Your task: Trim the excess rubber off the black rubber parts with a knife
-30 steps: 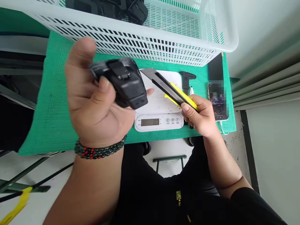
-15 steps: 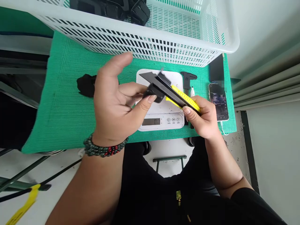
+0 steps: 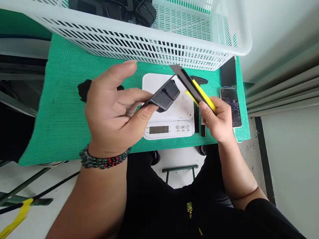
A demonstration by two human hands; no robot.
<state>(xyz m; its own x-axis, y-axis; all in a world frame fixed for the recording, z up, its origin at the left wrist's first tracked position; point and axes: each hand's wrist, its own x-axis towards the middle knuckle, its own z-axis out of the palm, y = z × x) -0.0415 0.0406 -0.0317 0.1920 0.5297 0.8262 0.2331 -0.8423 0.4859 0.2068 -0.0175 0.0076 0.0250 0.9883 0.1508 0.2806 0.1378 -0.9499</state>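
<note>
My left hand (image 3: 112,113) pinches a small black moulded plastic part (image 3: 163,96) between thumb and fingers, with the index finger raised off it. The part is tilted above the scale, its ridged face turned toward me. In my right hand (image 3: 216,116) is a yellow and black utility knife (image 3: 196,89), its blade extended and pointing up and left. The blade stands apart from the black part, a little above and to the right of it. Below both lies a white digital scale (image 3: 183,114) with dark specks on its plate.
A white plastic basket (image 3: 149,36) holding black parts (image 3: 144,13) stands at the back. Behind the scale's right side lies a black caliper (image 3: 200,80). Two phones, one lit (image 3: 231,106), lie at the right edge. A black piece (image 3: 83,89) sits left on the green mat (image 3: 62,126).
The blade has moved up and right, away from the black part. My left hand has shifted slightly left and turned the part so that its ridged face shows.
</note>
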